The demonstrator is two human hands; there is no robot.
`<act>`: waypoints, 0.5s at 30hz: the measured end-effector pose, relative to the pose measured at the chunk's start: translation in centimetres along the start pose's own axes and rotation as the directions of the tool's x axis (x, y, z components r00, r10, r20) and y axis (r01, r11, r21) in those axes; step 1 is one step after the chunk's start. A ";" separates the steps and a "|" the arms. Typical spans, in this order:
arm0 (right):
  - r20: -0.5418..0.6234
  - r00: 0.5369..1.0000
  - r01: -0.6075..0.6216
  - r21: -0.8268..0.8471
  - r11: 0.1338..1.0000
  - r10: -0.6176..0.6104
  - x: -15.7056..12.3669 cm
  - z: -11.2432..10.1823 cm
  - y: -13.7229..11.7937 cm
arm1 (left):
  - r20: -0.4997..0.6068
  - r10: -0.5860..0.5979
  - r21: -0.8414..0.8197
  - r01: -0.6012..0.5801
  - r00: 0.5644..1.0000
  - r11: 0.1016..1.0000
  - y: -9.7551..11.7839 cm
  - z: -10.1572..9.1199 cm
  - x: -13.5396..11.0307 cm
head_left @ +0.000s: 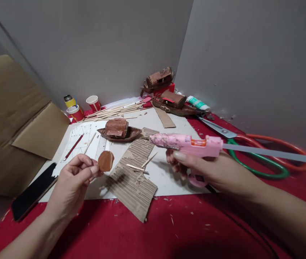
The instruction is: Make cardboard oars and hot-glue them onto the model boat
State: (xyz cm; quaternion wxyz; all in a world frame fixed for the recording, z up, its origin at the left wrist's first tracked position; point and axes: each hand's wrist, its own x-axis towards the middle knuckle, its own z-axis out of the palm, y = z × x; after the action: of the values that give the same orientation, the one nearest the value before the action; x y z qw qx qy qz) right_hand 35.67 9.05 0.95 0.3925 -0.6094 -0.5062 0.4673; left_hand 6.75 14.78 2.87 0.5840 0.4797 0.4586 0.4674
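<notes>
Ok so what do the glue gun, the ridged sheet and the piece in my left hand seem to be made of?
Glue gun: likely hard plastic, smooth and pink, grimy toward the front.
Ridged sheet: corrugated cardboard, dull brown, its ridges bare and its surface ragged in places.
Piece: possibly painted card, flat and brown with a paler patch, though thin wood can't be ruled out.

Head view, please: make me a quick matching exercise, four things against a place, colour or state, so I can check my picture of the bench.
1. glue gun
2. brown piece
3. phone
4. scissors

A. one handle orange, the other green
B. pinched in the left hand
C. pink, gripped in the right hand
D. lying with its screen dark

Pairs: 1-C, 2-B, 3-D, 4-A
</notes>
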 end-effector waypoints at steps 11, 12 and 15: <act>0.052 0.997 -0.062 0.036 0.997 0.060 -0.1 0.0 0.2 | -0.147 -0.038 -0.134 0.018 0.988 0.991 1.8 -2.0 0.3; 0.057 0.996 -0.071 0.014 0.997 0.070 -0.1 0.0 0.3 | -0.169 0.006 -0.089 -0.021 0.986 0.996 1.7 -2.2 0.4; 0.086 0.992 -0.097 0.014 0.995 0.095 0.0 0.1 0.5 | -0.177 0.104 0.079 -0.091 0.979 0.993 0.8 -2.4 0.6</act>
State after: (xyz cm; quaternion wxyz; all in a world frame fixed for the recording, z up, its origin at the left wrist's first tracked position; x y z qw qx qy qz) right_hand 35.72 8.95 0.47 0.3532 -0.6091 -0.4883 0.5156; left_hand 4.41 15.76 3.36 0.4990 0.4773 0.5019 0.5208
